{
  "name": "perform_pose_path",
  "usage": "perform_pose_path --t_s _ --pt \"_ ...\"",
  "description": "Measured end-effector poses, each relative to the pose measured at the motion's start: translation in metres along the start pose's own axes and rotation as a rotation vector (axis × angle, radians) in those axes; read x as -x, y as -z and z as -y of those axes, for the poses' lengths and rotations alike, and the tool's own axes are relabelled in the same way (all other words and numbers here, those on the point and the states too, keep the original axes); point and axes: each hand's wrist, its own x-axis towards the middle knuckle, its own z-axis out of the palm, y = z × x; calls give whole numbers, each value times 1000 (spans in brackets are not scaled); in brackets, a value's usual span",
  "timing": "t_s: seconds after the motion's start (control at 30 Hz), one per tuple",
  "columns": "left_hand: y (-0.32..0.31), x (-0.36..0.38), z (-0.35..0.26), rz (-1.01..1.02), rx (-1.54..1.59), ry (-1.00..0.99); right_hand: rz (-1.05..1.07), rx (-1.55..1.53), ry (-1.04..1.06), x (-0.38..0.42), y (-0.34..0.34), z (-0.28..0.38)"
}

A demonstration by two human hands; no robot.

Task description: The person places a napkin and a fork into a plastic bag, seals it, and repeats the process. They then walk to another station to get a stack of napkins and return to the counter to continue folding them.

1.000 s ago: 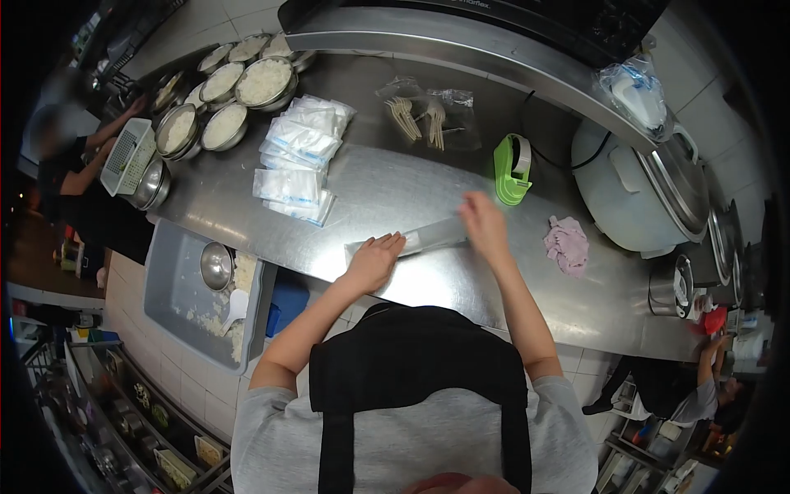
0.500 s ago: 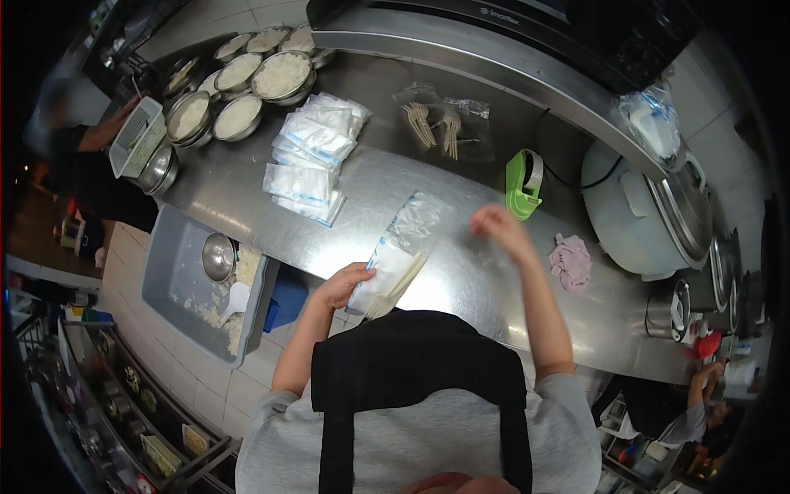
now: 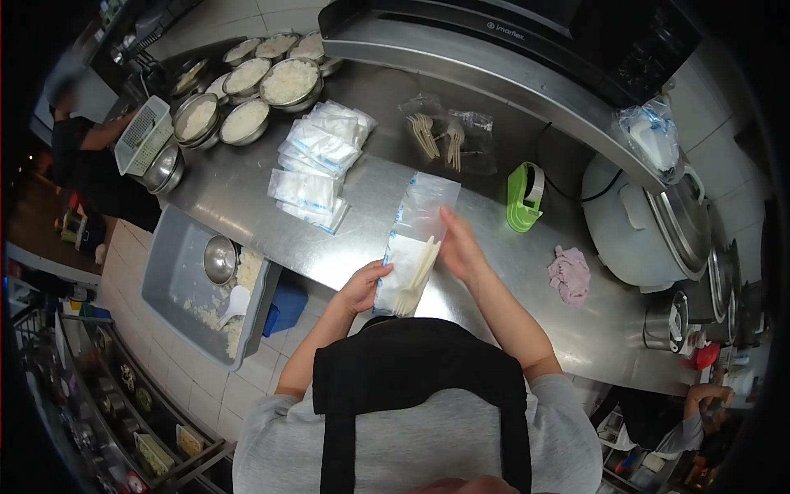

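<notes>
A clear plastic sleeve [image 3: 418, 216] with blue print stands out in front of my apron, above the counter's near edge. Inside it lie a white napkin [image 3: 401, 262] and pale cutlery [image 3: 424, 272]. My left hand [image 3: 366, 286] is closed on the sleeve's left edge, fingers pressed on it. At the right edge, higher up, my right hand [image 3: 462, 244] pinches the sleeve. Similar flat packets [image 3: 321, 148] are piled on the counter to the left. Wooden-looking forks and spoons [image 3: 424, 136] lie in clear bags farther back.
Bowls of rice [image 3: 290, 82] crowd the back left. A green tape dispenser [image 3: 520, 202], a pink cloth [image 3: 569, 276] and a large cooker [image 3: 613, 218] are to the right. A grey tub [image 3: 177, 263] sits below left. One person [image 3: 90, 156] is at far left, another [image 3: 695, 412] at lower right.
My right hand has come left from over the counter and taken hold of the sleeve. My left hand and the sleeve have shifted right, and the sleeve is more upright.
</notes>
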Motion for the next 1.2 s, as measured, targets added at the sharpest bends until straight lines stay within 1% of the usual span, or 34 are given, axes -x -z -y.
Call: perform_pose_path --t_s 0.03,0.1,0.13,0.2,0.23,0.3,0.33,0.37,0.4,0.43,0.5,0.53,0.6,0.63,0.7,0.73,0.8,0.83,0.9,0.93,1.0,1.03,1.1,1.13,1.2 --pt "1 -3 2 -18 30 -9 5 4 9 3 1 -5" --pt "1 -8 6 -28 60 -23 44 73 -221 6 14 -23" --pt "2 -9 10 -51 70 -18 44 78 -219 4 19 -28" --pt "1 -11 14 -77 83 -11 -62 184 -111 2 27 -38" --pt "1 -12 16 -78 31 -1 -62 185 -113 0 31 -37" --pt "-4 -12 17 -84 -21 10 22 542 17 -4 37 -34" --pt "-9 -14 14 -106 -111 -29 23 541 14 -6 37 -34" --pt "-15 -16 11 -127 -199 -70 14 647 61 -8 37 -34" --pt "-18 -17 9 -130 -196 -70 6 753 109 -7 35 -34" --pt "-21 -19 5 -142 -243 -100 10 755 107 -6 31 -35" --pt "-28 -20 -1 -154 -329 -163 -51 604 423 -5 20 -35" --pt "-30 -20 -4 -153 -329 -168 -47 607 424 -4 14 -31" --pt "-31 -18 -7 -153 -361 -170 -182 599 696 -1 4 -23" --pt "-31 -17 -8 -152 -362 -170 -182 599 696 -1 5 -18" --pt "-31 -16 -8 -96 -345 -153 -14 960 626 -2 11 -5" --pt "-31 -16 -7 -94 -347 -150 -18 959 627 -4 11 -2" --pt "-33 -16 -5 -63 -490 -155 59 850 559 -9 7 3" --pt "-36 -16 -2 -65 -491 -157 62 848 560 -9 4 3" --pt "-45 -13 2 -111 -692 -287 124 793 467 -9 -6 2" --pt "-47 -12 0 -114 -694 -291 129 792 468 -8 -11 2" --pt "-51 -9 -3 -102 -717 -235 209 743 388 -7 -18 1" --pt "-55 -6 -6 -103 -718 -237 212 743 389 -9 -18 2" --pt "-60 -1 -13 -27 -838 -137 298 795 370 -12 -16 6" --pt "-57 -1 -13 -28 -837 -136 299 794 368 -13 -15 10" --pt "-48 -4 -11 69 -799 -61 202 620 484 -10 -14 23"
